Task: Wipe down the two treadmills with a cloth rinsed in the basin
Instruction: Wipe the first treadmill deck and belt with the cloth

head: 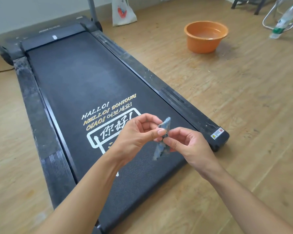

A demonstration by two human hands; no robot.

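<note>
A black treadmill [78,78] lies flat on the wooden floor, its belt printed with white and gold greetings and its side rails dusty. Above the belt's near end I hold a small blue-grey cloth [164,125] between both hands. My left hand [135,134] pinches the cloth with thumb and fingers. My right hand [188,142] pinches it from the right, and a strip of cloth hangs down between the hands. An orange basin [191,44] with water stands on the floor to the far right of the treadmill. Only one treadmill is in view.
A white printed bag [123,12] leans by the wall behind the treadmill. A plastic bottle [284,19] rests against a metal frame [267,22] at the far right, with dark furniture legs [259,7] beyond. Wet patches mark the floor around the basin.
</note>
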